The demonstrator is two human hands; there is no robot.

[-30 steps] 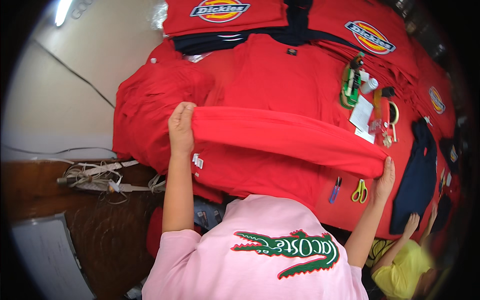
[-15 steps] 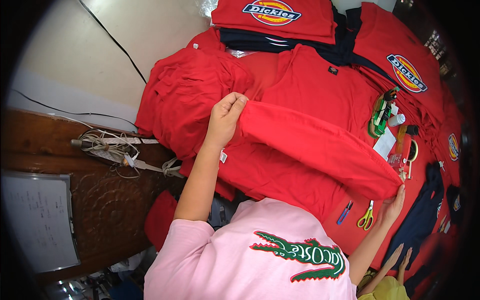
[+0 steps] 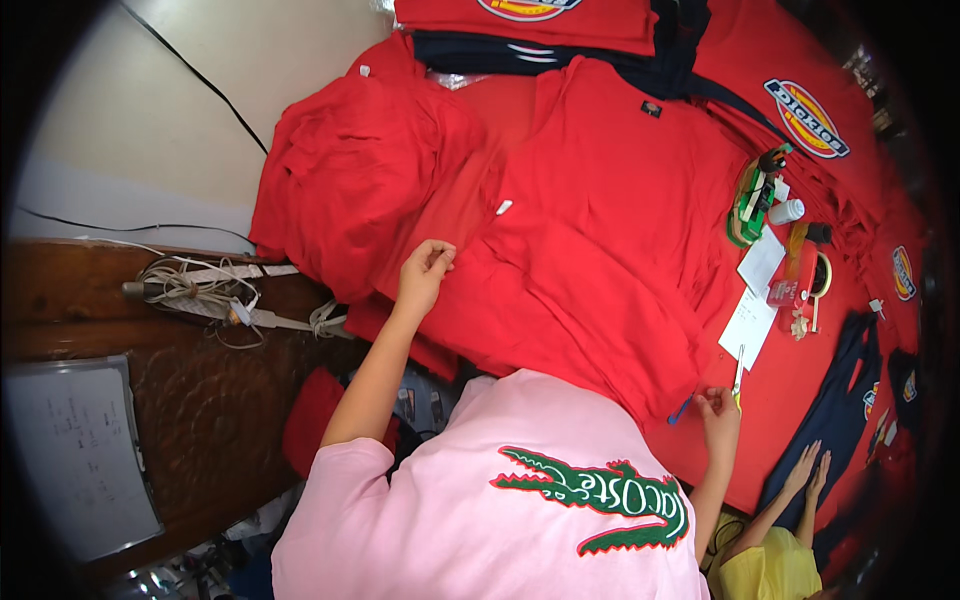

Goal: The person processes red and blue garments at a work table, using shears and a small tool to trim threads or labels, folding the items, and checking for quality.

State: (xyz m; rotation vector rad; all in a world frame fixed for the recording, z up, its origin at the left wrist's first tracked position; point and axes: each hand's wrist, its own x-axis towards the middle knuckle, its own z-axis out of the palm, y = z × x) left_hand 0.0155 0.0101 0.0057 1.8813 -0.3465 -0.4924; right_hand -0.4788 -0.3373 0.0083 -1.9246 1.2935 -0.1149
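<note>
Garment workshop or clothing packing area. Indicators: a large worktable covered in red cloth [image 3: 800,430], stacks of folded red T-shirts [image 3: 350,170], dark navy garments [image 3: 540,52], yellow-handled scissors [image 3: 737,375], white paper slips [image 3: 750,320] and a green tray of small tools [image 3: 752,200].

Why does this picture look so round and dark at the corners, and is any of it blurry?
Head view: a fisheye lens leaves a black rim and bends straight lines, such as the wooden table edge. Light is soft and even, with mild shadows in the folds of the red shirt. The left hand and right hand look fairly sharp; things near the rim are smeared and dim.
</note>
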